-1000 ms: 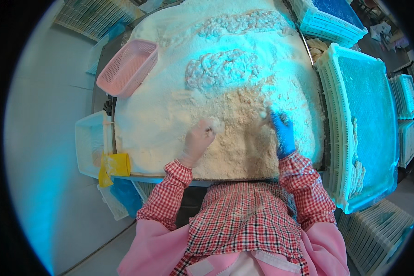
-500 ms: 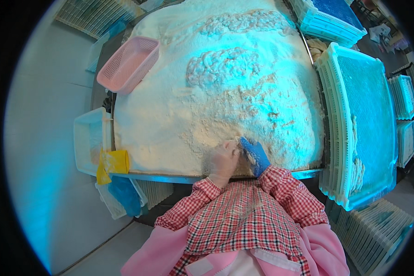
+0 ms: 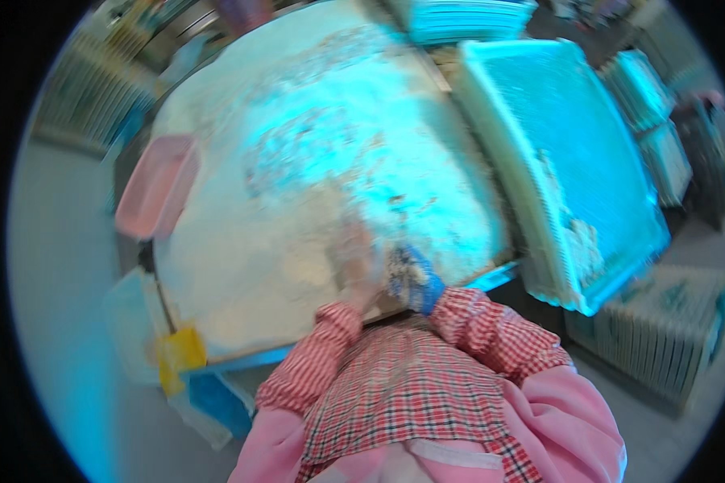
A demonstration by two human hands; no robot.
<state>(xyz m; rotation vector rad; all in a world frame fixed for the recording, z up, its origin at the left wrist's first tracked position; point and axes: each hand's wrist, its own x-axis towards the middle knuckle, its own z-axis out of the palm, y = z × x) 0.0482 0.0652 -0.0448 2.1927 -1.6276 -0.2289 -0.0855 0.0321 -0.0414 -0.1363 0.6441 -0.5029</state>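
Both my hands are low over the near edge of a broad table [image 3: 234,282] spread with white, flour-like powder. My left hand [image 3: 358,262], in a thin clear glove, is smeared by motion, so its fingers cannot be made out. Just to its right is my right hand [image 3: 413,278] in a blue glove caked with white powder. Its fingers look curled in; whatever they may hold is hidden. Beyond the hands, lumpy pale pieces [image 3: 298,149], like dough, lie in the powder under bluish light.
At the table's left edge sits a pink basket [image 3: 159,185]. A yellow cloth-like thing [image 3: 181,354] hangs at the near left corner. Along the right side stand stacked pale trays [image 3: 491,105], the top one covered in bluish film. More trays [image 3: 652,326] are stacked lower right.
The whole view has turned and blurred, with the table and basket shifting left in the picture. My hands stay close together at the near edge; more white powder shows on the blue glove.
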